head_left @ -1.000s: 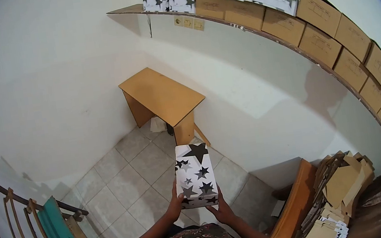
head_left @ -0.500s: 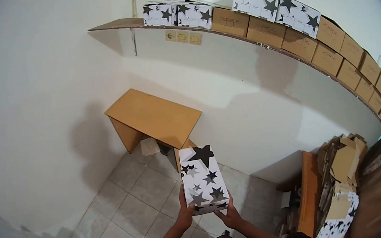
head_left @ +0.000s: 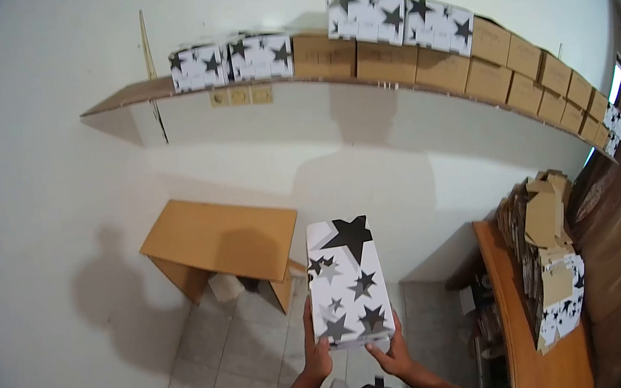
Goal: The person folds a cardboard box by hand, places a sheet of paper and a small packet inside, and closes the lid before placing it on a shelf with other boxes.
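A white cardboard box (head_left: 347, 288) printed with black and grey stars is held up in front of my body. My left hand (head_left: 317, 356) grips its near left side, the thumb at the lower corner. On the opposite side my right hand (head_left: 393, 351) is closed around the near right corner, thumb at the front edge. The box's long top face is turned up towards me, and its underside is hidden. Behind it and to the left stands a small wooden desk (head_left: 225, 234).
A wall shelf (head_left: 126, 97) carries star-printed boxes (head_left: 439, 26) and plain brown boxes (head_left: 323, 57). On the right, flattened cardboard (head_left: 545, 216) is stacked on a wooden cabinet (head_left: 513, 308), beside a brown curtain (head_left: 613, 255). Tiled floor (head_left: 246, 354) lies below.
My view has turned to the right and up, so the shelf and desk sit further left and lower. The box stays in both hands and appears slightly larger.
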